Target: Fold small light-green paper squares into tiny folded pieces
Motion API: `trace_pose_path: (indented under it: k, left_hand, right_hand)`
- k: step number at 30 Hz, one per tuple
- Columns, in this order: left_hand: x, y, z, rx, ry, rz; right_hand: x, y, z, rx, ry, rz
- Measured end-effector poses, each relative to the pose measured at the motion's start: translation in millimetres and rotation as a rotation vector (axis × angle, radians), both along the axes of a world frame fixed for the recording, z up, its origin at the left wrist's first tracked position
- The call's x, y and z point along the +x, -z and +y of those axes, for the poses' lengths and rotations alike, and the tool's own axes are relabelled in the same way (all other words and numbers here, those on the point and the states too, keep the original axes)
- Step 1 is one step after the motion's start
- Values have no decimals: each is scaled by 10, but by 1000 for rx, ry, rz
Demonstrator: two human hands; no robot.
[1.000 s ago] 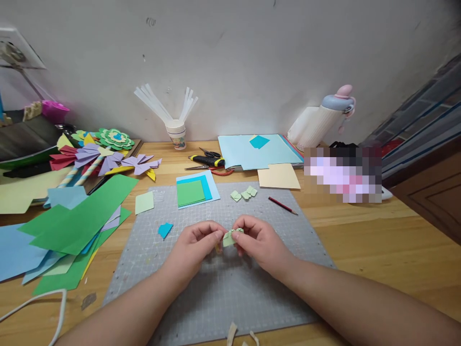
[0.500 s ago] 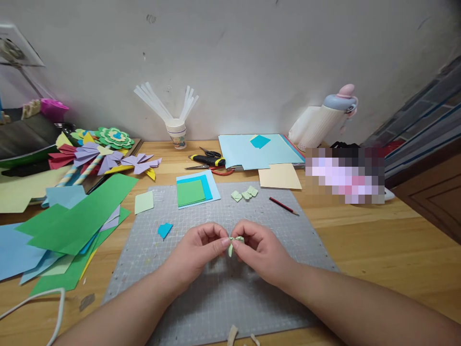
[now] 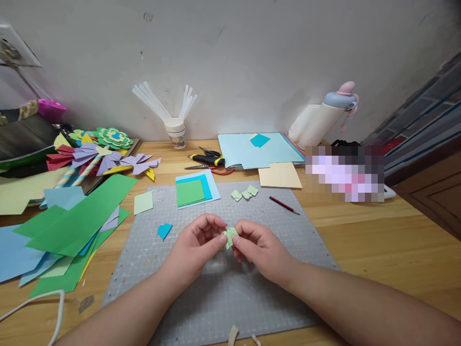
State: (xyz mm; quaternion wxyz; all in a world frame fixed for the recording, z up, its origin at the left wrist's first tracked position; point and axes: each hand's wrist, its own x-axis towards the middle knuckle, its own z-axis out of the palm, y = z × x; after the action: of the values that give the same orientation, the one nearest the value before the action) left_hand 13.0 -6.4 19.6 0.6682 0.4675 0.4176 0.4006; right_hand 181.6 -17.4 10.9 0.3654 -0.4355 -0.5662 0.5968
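Note:
A small piece of folded light green paper is pinched between my two hands above the grey cutting mat. My left hand grips its left side with thumb and fingers. On its right side, my right hand is closed on it too, the thumb lying over the front. Just beyond my hands rest several small folded light green pieces. A folded blue paper piece lies to the left of my left hand. Farther back on the mat is a stack of green and blue paper squares.
A red pencil lies at the mat's right. Behind it are scissors, a black-and-yellow cutter, a paper cup with white strips and a bottle. Green sheets and paper flowers cover the left side.
The folded light green paper has turned between my fingers and now shows a wider, flatter face. My left fingers have lifted slightly; the things on the table stay put.

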Motion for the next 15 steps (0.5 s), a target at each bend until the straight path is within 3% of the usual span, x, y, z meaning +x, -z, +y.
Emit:
trace_pose_path:
  k: [6, 15]
  left_hand:
    - [2, 33, -7, 43, 85, -15]
    - [9, 69, 11, -50, 111, 32]
  right_hand:
    - [6, -40, 15, -13, -26, 18]
    - [-23, -74, 82, -19, 28, 89]
